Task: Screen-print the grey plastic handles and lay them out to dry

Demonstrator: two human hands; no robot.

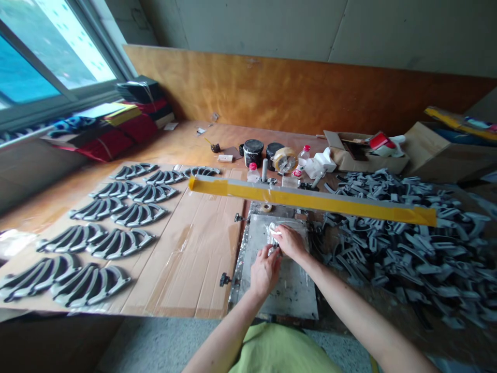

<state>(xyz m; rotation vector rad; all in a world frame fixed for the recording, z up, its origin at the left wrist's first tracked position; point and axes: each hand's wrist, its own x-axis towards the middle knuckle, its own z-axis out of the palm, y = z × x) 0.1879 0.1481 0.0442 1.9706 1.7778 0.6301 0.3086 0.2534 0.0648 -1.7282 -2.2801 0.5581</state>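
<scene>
My right hand [290, 242] is closed on a crumpled white wipe [274, 229], over the grey flat plate [256, 305] of a fixture in front of me. Just below and to the left, my left hand [265, 272] has its fingers pinched together. A small dark piece [275, 248] shows at its fingertips, too small to name. The two hands nearly meet above the plate. Beyond them, a long bar wrapped in yellow tape [310, 201] crosses over the plate's far side. A small tape roll [266, 207] lies at the plate's far edge.
Grey fan-shaped parts [93, 285] lie in rows on cardboard [186, 259] to the left. At right is a large heap of grey parts [404, 238]. Black tubs [253, 153], bottles [305, 153] and an open carton [367, 160] stand behind the bar. Black knobs [224, 280] line the fixture's left edge.
</scene>
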